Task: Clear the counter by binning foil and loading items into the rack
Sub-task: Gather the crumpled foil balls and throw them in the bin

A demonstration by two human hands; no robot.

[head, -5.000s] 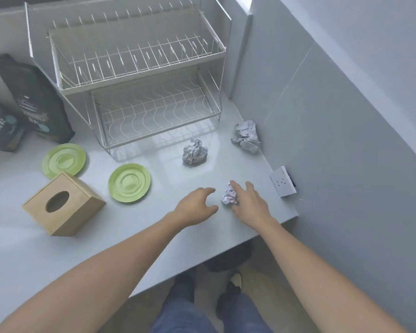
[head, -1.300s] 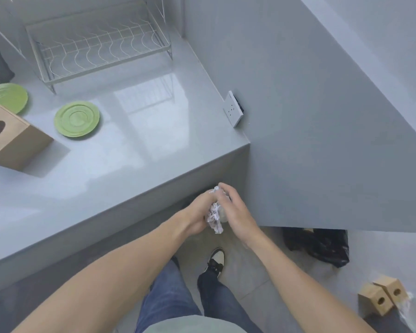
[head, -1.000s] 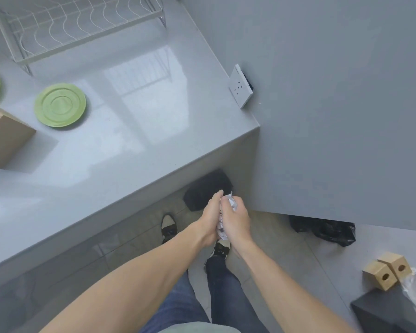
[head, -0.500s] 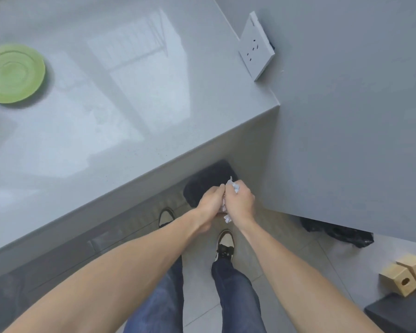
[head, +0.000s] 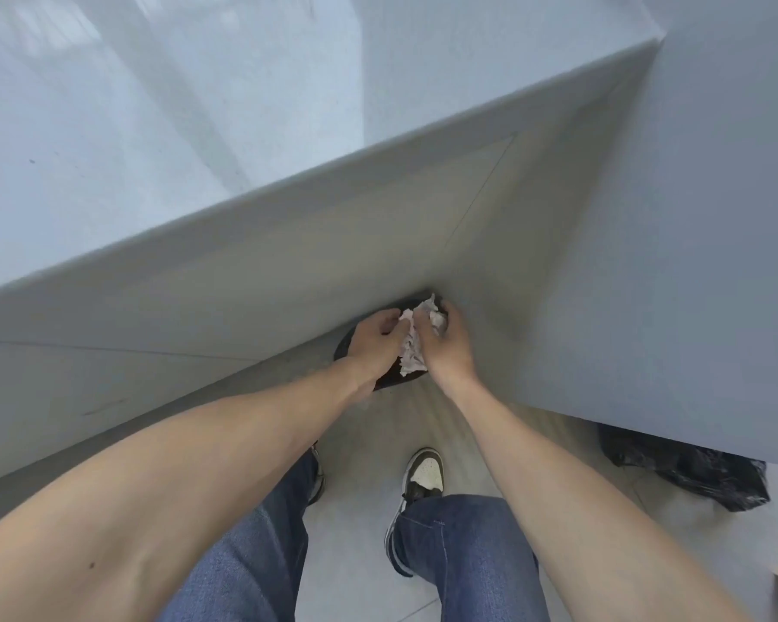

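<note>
Crumpled foil (head: 412, 347) is pressed between both my hands, low under the counter's front edge. My left hand (head: 373, 341) grips its left side and my right hand (head: 445, 347) grips its right side. Directly beneath them sits a dark bin (head: 344, 347), mostly hidden by my hands; only parts of its rim show. The rack and the green plates are out of view.
The grey counter (head: 153, 127) fills the upper left, its front edge running diagonally above my hands. A grey wall panel (head: 670, 262) stands to the right. A black plastic bag (head: 692, 469) lies on the floor at right. My legs and shoes are below.
My view has tilted further down and closer in. Both hands, still holding the foil, have gone lower under the counter's edge, over the dark bin. The plate and wall socket have left the view.
</note>
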